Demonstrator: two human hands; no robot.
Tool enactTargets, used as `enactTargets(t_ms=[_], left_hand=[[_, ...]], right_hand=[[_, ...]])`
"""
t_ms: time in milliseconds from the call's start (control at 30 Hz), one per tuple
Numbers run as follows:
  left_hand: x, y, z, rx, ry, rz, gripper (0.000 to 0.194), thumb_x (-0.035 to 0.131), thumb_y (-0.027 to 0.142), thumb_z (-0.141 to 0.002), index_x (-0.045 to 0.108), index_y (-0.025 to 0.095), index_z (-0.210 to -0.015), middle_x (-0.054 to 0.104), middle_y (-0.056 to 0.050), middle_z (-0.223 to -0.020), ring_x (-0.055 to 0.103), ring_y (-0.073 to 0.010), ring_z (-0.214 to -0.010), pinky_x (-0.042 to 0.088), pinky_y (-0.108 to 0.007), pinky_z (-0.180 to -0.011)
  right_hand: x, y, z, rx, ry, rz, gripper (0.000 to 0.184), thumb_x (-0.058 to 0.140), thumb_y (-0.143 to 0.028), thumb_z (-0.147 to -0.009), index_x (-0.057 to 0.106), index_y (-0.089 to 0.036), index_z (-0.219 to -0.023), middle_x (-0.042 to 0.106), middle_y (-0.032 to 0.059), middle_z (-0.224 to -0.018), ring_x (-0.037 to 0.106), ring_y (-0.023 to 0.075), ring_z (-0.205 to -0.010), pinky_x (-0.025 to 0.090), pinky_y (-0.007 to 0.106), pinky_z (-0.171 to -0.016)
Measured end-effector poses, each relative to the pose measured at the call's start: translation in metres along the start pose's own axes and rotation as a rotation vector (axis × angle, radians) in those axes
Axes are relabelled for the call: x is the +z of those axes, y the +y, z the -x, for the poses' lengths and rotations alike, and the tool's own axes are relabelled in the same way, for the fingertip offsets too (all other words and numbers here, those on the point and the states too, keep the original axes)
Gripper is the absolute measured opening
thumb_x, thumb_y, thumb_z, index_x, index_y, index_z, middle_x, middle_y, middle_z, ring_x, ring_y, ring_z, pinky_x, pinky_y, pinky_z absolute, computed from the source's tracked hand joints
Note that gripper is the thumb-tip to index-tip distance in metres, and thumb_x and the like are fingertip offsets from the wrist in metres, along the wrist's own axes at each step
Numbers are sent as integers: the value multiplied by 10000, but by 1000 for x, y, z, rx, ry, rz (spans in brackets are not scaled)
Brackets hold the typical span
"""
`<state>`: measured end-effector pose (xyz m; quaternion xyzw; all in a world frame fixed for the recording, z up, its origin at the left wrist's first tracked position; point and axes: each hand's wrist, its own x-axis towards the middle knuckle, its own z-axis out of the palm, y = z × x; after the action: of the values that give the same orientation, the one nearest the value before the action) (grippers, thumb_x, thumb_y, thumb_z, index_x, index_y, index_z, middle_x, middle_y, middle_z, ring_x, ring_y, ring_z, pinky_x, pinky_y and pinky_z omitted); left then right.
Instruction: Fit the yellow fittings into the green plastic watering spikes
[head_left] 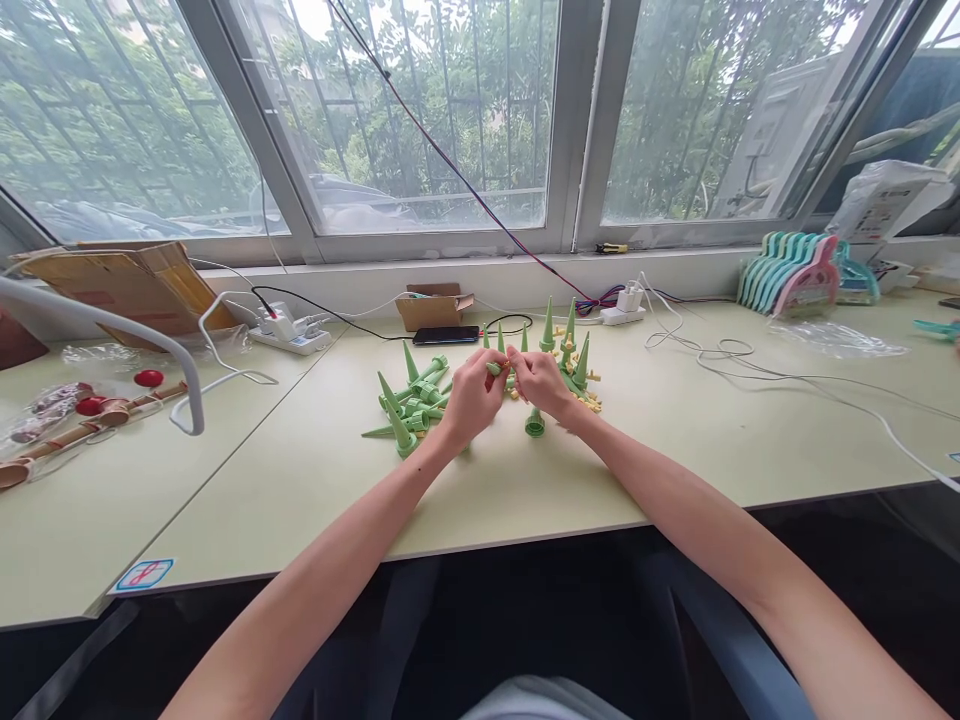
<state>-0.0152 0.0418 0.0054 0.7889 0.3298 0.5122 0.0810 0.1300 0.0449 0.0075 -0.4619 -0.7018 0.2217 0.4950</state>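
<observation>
My left hand (471,398) and my right hand (538,380) meet over the middle of the pale green table (675,440). Both pinch one small green cone spike (495,368) held between them; a tiny yellowish part seems to sit at my right fingertips. A pile of green cone spikes (411,402) lies just left of my left hand. Several more green spikes stand upright (570,345) behind my right hand, with small yellow pieces (592,402) scattered beside them. One green spike (535,423) stands on the table below my right hand.
A black phone (445,335) and a small cardboard box (433,305) lie behind the spikes. A power strip (291,333) and cables run along the back edge. Wooden toys with red balls (90,412) lie at the left, coloured hangers (795,272) at the right.
</observation>
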Motion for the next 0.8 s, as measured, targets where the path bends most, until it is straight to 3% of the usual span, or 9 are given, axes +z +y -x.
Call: enactTargets(t_ms=[200, 433, 800], left_hand=[[2, -3, 1, -1, 0, 21, 45, 563, 213, -900, 597, 208, -870, 607, -14, -856, 561, -90, -589, 455, -224, -547], [2, 2, -1, -45, 43, 15, 56, 597, 232, -874, 599, 204, -825, 601, -1, -816, 546, -86, -553, 458, -231, -536], [2, 2, -1, -80, 88, 30, 185, 630, 355, -871, 591, 201, -777, 601, 5, -794, 515, -76, -520, 458, -231, -523]], right_hand=[[-1, -2, 0, -6, 17, 24, 713, 324, -714, -924, 341, -211, -420, 358, -23, -380, 384, 89, -433, 346, 253, -531], [4, -1, 1, 21, -16, -67, 706, 275, -714, -935, 390, -209, -455, 436, -1, -402, 440, 107, -438, 370, 255, -525], [2, 1, 3, -20, -118, -149, 603, 297, -709, -936, 415, -212, -616, 488, -31, -465, 458, 101, -410, 371, 248, -487]])
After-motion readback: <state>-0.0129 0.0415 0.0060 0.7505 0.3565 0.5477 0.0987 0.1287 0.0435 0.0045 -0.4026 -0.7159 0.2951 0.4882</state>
